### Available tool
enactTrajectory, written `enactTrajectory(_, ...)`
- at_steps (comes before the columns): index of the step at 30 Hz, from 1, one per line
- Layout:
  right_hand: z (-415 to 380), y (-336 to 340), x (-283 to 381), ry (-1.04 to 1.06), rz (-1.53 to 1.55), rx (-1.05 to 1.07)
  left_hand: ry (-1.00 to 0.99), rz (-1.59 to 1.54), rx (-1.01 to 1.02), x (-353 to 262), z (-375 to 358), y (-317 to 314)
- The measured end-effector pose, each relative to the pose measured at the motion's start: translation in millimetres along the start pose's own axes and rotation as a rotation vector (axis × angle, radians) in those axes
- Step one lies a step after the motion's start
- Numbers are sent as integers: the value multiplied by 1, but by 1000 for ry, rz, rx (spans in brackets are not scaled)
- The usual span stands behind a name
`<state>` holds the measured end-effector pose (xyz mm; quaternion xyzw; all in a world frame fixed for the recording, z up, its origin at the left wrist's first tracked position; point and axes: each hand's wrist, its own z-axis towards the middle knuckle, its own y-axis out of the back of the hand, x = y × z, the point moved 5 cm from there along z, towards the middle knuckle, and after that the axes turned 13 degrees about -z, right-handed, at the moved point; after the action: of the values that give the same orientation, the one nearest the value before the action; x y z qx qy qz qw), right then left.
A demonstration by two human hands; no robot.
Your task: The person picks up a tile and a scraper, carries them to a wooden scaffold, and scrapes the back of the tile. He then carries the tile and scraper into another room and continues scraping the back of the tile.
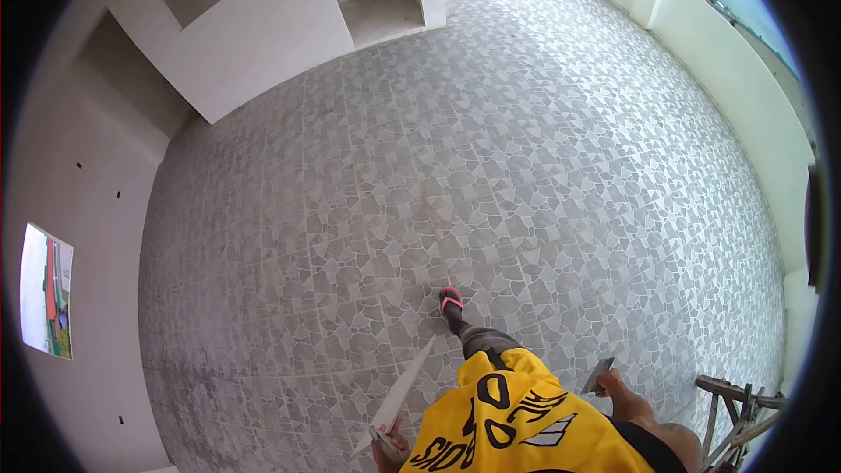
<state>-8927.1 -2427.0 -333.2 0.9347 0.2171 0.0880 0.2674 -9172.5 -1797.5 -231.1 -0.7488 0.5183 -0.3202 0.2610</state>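
Observation:
My left hand [391, 443], low in the head view, is closed around the grip of a long plastering trowel [405, 385]. Its pale, narrow blade slants up and away across the floor. On the other side of my body, my right hand [624, 392] is closed on a putty knife [599, 373] with a short flat blade. Its handle is mostly hidden by my fingers. Both tools are held above the floor at my sides, apart from each other.
Stone-patterned tiles cover the floor [420, 175]. A wooden trestle [740, 412] stands close on my right. Plastered walls [263, 13] run along the left and far side, with a doorway [377, 0] showing rubble inside. A low parapet [727, 52] borders the right.

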Motion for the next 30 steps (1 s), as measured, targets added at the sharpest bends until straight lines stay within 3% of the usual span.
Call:
enactTrajectory(2, -23, -25, 39, -51, -4, -20, -47, 75, -51, -28, 28, -24)
enactTrajectory(4, -34, -43, 142, 10, -83, -70, -91, 151, -68, -51, 81, -72)
enactTrajectory(5, -34, -63, 177, 32, -139, -31, -70, 65, 46, -59, 94, -99)
enactTrajectory(6, -28, -80, 230, 64, -5, 51, -39, -21, 158, -65, 106, -127)
enactTrajectory(7, -22, -93, 297, 144, -56, 78, -113, -48, 225, -75, 130, -150)
enactTrajectory(9, -24, -113, 440, 332, -194, 51, 225, -192, 302, -73, 139, -216)
enactTrajectory(11, -91, -112, 595, 583, -301, 20, 157, -188, 291, -97, 176, -255)
enactTrajectory(14, -134, -131, 800, 1009, -524, -235, 56, -172, 265, -137, 242, -311)
enactTrajectory(16, -160, -143, 908, 1058, -561, -207, -21, -165, 233, -162, 279, -340)
enactTrajectory(19, -205, -154, 1027, 1171, -543, -289, 75, -161, 277, -185, 350, -410)
enactTrajectory(21, -219, -164, 1062, 1161, -572, -257, 85, -156, 354, -206, 394, -459)
enactTrajectory(24, -190, -167, 1098, 1074, -569, -221, -95, -29, -51, -242, 473, -512)
enactTrajectory(28, -127, -152, 1052, 684, -507, -209, -77, 151, -182, -268, 554, -642)
enactTrajectory(29, -105, -155, 1027, 503, -202, -15, -74, 207, -211, -277, 578, -677)
enactTrajectory(30, -86, -160, 1007, 316, -48, 19, -71, 232, -202, -284, 605, -704)
